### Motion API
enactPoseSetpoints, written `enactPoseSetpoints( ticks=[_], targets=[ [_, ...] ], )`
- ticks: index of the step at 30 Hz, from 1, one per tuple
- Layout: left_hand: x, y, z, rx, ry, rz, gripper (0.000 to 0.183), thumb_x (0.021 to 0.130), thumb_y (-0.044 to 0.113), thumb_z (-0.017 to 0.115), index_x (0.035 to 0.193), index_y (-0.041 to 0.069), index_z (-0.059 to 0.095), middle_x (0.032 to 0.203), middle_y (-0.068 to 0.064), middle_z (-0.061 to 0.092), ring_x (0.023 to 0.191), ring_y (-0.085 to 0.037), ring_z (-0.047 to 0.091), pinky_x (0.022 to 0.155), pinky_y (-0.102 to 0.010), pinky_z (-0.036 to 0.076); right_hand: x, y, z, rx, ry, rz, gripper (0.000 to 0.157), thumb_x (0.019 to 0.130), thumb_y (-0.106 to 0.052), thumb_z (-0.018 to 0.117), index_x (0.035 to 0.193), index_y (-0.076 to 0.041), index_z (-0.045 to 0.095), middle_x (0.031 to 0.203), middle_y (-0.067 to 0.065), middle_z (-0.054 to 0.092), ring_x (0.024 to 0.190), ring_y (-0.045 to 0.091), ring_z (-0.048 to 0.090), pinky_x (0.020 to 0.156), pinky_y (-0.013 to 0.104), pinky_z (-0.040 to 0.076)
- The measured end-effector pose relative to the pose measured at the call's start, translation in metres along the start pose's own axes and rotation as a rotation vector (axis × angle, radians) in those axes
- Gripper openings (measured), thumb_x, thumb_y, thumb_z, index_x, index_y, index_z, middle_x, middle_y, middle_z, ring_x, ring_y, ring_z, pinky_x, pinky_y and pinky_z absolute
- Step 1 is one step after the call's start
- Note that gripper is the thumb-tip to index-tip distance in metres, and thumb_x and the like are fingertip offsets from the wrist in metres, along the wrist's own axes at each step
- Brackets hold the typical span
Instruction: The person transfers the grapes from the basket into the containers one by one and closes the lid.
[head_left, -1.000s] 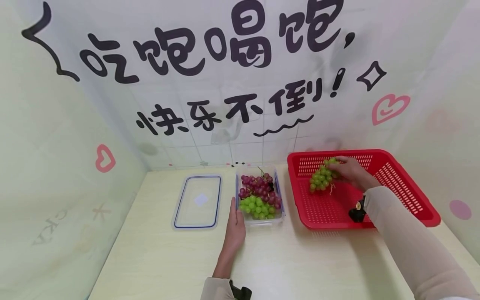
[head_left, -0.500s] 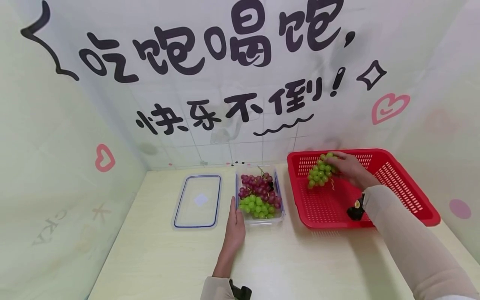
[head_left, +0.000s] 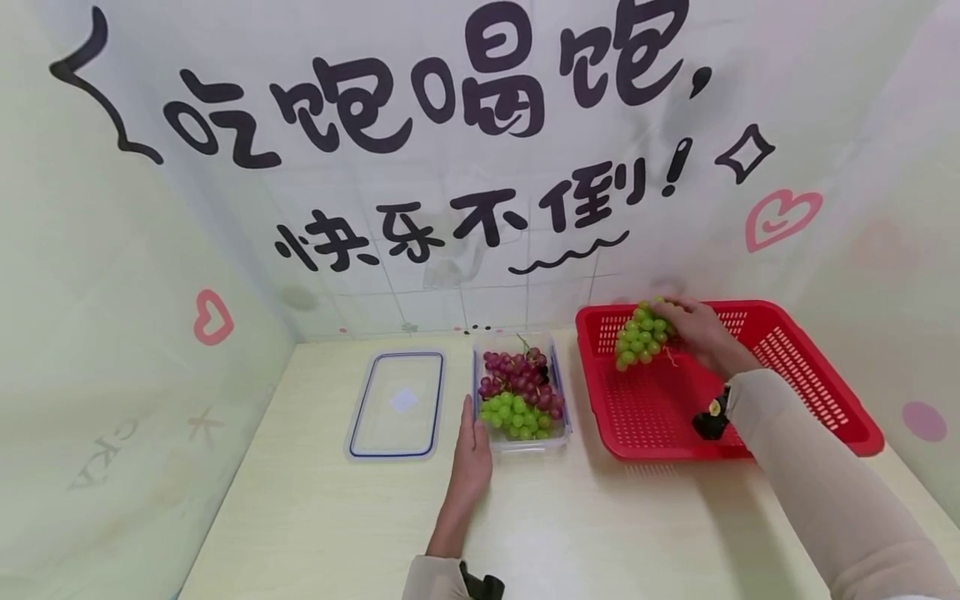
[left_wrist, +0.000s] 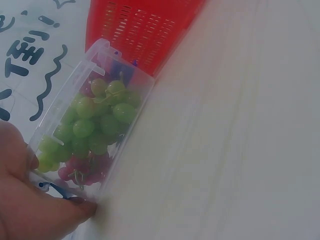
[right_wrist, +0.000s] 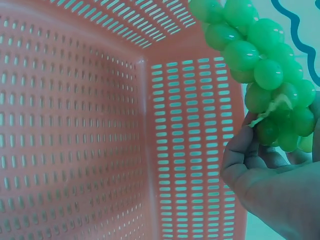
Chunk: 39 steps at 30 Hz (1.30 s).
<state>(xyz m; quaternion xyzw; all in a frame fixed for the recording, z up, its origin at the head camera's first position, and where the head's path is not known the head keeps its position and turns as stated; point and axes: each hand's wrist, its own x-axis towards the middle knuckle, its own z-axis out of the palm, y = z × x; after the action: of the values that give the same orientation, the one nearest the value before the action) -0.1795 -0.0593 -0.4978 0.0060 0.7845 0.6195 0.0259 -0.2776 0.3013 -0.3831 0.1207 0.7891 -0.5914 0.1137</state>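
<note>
My right hand (head_left: 703, 335) holds a bunch of green grapes (head_left: 640, 340) above the far left part of a red perforated basket (head_left: 637, 421). In the right wrist view, thumb and fingers grip the bunch (right_wrist: 267, 65) at its lower end, beside a pale stem. My left hand (head_left: 472, 458) rests with extended fingers against the left side of a clear plastic food container (head_left: 517, 446). Red grapes (head_left: 517, 368) lie in the container's far part, with another bunch of green grapes (head_left: 516, 415) at the near end. The left wrist view shows these green grapes (left_wrist: 95, 120) through the clear wall.
A clear lid with a blue seal (head_left: 396, 404) lies flat on the pale table (head_left: 570, 533), left of the container. Behind stands a wall covering (head_left: 420, 308) with large black characters. The basket's right wall (head_left: 802, 367) reaches near the table's right edge.
My right hand has lifted the green grapes slightly, upward and a little left, within the basket area. The left hand and container stay put; the head view shifts slightly.
</note>
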Motion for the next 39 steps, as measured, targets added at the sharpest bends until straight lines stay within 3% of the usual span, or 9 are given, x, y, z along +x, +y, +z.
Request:
enactPoseSetpoints(
  ticks=[10,20,34,39],
  targets=[
    [0.000,-0.002,0.000,0.005,0.000,0.001,0.054,0.110,0.017,0.023,0.160,0.006,0.004,0.166,-0.018,0.006,0.152,-0.036,0.008,0.124,-0.053,0.009,-0.001,-0.012,0.011,0.095,-0.026,-0.003,0.063,0.099,-0.053,0.052,0.146,-0.012,0.044,0.132,0.006,0.042,0.117,0.021,0.045,0.081,0.020,0.056],
    [0.000,0.003,-0.001,-0.003,-0.001,-0.005,0.054,0.110,0.018,0.023,0.160,0.007,0.004,0.166,-0.017,0.006,0.152,-0.036,0.007,0.124,-0.052,0.009,-0.002,-0.028,0.028,0.120,-0.054,-0.029,0.068,0.098,-0.052,0.055,0.147,-0.008,0.040,0.130,0.006,0.045,0.116,0.021,0.047,0.083,0.020,0.057],
    [-0.002,0.004,-0.001,0.015,0.007,0.012,0.054,0.110,0.019,0.023,0.159,0.004,0.006,0.165,-0.020,0.007,0.152,-0.038,0.007,0.124,-0.054,0.008,0.001,-0.042,0.061,0.126,-0.065,-0.037,0.049,0.099,-0.046,0.056,0.132,-0.011,0.049,0.134,0.009,0.046,0.113,0.023,0.049,0.082,0.022,0.056],
    [-0.001,0.002,-0.001,0.021,0.007,0.012,0.054,0.110,0.019,0.023,0.159,0.004,0.006,0.165,-0.019,0.007,0.152,-0.038,0.007,0.124,-0.054,0.009,0.002,-0.045,0.074,0.115,-0.090,-0.041,0.053,0.100,-0.046,0.055,0.136,-0.008,0.047,0.135,0.012,0.046,0.112,0.024,0.050,0.082,0.024,0.057]
  ],
)
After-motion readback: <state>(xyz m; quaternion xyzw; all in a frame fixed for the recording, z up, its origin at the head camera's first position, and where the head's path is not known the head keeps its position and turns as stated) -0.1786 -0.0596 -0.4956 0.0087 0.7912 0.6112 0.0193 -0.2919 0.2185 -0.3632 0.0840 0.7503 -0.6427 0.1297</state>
